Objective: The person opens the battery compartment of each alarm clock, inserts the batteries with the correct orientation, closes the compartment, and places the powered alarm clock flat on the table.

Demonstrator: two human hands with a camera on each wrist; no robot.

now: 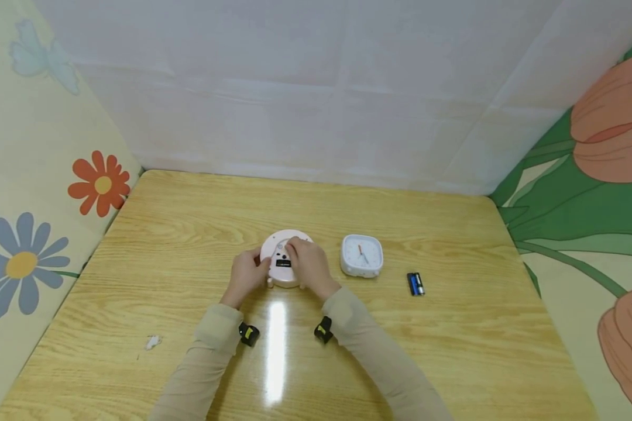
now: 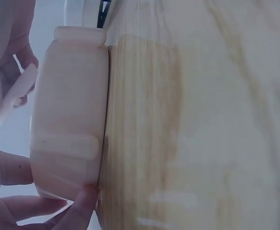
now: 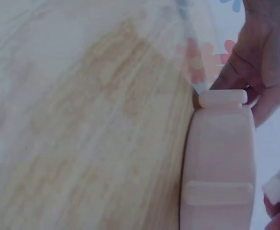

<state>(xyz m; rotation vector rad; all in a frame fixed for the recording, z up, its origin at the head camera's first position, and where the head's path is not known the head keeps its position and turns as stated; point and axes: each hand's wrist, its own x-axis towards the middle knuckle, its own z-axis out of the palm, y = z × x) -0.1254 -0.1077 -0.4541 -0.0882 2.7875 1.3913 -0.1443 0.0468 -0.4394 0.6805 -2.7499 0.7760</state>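
A round pale pink clock (image 1: 282,278) lies face down on the table, its back with a dark label facing up. My left hand (image 1: 246,273) grips its left rim; in the left wrist view the fingers (image 2: 82,206) curl round the side of the clock body (image 2: 72,96). Above the back of the clock, my right hand (image 1: 309,263) pinches a small pale pink piece (image 2: 19,91), which also shows in the right wrist view as a light flat piece (image 3: 277,187) held off the clock.
Right of the pink clock, a white square alarm clock (image 1: 361,256) lies face up. Farther right are batteries (image 1: 415,284), one of them blue. A small white scrap (image 1: 153,342) lies at the left of the wooden table (image 1: 453,351).
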